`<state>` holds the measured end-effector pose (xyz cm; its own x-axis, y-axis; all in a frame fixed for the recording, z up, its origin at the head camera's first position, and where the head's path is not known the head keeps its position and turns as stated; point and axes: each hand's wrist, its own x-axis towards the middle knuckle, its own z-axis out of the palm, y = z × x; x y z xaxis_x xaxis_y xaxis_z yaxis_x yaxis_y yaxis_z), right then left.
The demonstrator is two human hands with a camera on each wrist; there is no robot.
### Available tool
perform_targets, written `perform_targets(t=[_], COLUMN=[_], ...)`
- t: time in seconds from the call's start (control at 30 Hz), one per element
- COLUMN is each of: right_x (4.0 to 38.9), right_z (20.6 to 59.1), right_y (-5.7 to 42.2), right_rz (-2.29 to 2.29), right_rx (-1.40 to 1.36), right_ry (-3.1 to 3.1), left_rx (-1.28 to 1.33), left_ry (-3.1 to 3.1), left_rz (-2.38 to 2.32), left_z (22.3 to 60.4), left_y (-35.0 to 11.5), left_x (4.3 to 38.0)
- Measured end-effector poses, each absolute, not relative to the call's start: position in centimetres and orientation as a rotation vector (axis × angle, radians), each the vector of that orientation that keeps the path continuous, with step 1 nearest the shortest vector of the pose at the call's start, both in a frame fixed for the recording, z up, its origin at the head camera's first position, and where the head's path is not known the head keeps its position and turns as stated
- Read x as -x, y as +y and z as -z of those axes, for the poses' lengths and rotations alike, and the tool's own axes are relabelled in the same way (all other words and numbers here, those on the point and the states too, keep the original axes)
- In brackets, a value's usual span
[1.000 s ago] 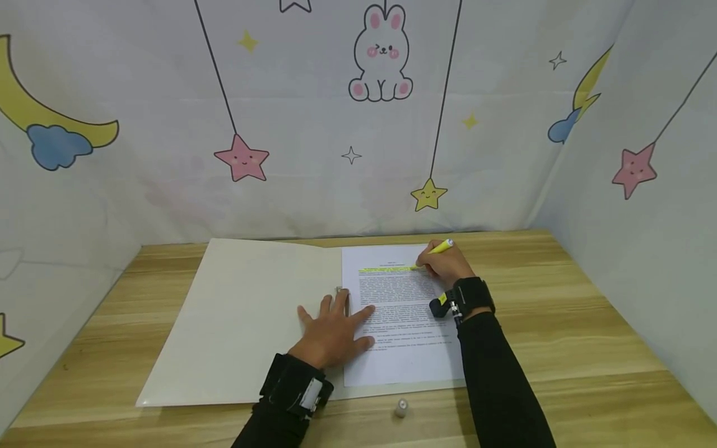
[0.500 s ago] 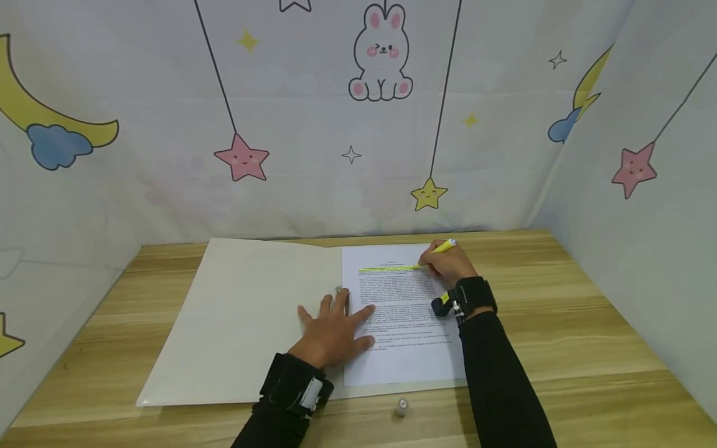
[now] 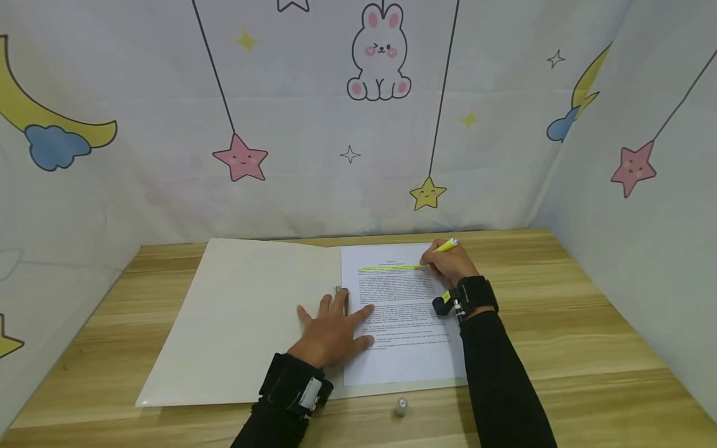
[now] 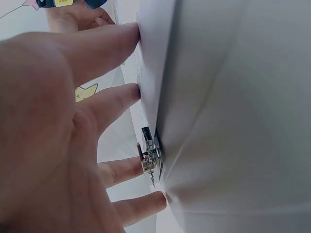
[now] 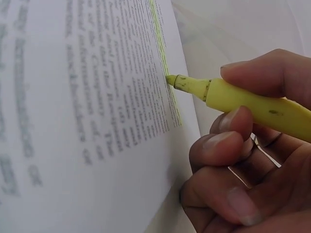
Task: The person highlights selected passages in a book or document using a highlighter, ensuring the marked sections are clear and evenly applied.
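Observation:
A printed sheet [image 3: 403, 367] lies on the right side of an opened white folder [image 3: 235, 311]. My right hand [image 3: 455, 266] pinches a yellow highlighter [image 5: 248, 101] between thumb and fingers. Its tip touches the text near the top of the sheet, on a yellow highlighted band [image 3: 386, 269]. With fingers spread, my left hand [image 3: 329, 338] rests across the sheet's left edge and the folder. A metal clip mechanism [image 4: 150, 155] shows by its fingers in the left wrist view; in the head view the hand mostly hides it.
A small grey cap [image 3: 401, 407] stands on the wooden table [image 3: 588, 348] just in front of the folder. White cloth walls [image 3: 313, 205] with cartoon prints enclose the table at the back and both sides.
My right hand has slid a little to the right with the highlighter, along the upper text line. The left hand stays in place on the sheet.

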<state>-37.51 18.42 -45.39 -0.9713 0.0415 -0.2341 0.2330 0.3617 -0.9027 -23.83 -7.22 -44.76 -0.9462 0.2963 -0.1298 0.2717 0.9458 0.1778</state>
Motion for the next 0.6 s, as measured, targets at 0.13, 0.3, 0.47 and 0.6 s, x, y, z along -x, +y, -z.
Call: perform_targets(t=[0.13, 0.3, 0.47, 0.6], right_x=[37.42, 37.37, 37.46, 37.63], right_z=[45.33, 45.31, 45.36, 45.46], right_y=[18.72, 18.81, 18.86, 19.05], right_rz=[1.628, 1.627, 1.622, 1.602], right_rx=[-0.262, -0.26, -0.245, -0.238], right_ry=[2.475, 2.481, 2.489, 2.502], left_rx=[-0.432, -0.429, -0.428, -0.43], left_ry=[2.945, 2.945, 2.946, 2.946], left_rz=[-0.237, -0.24, -0.245, -0.245], left_z=[44.78, 44.8, 44.82, 44.85], left_y=[-7.25, -7.23, -7.22, -7.17], left_x=[23.85, 23.84, 23.83, 23.84])
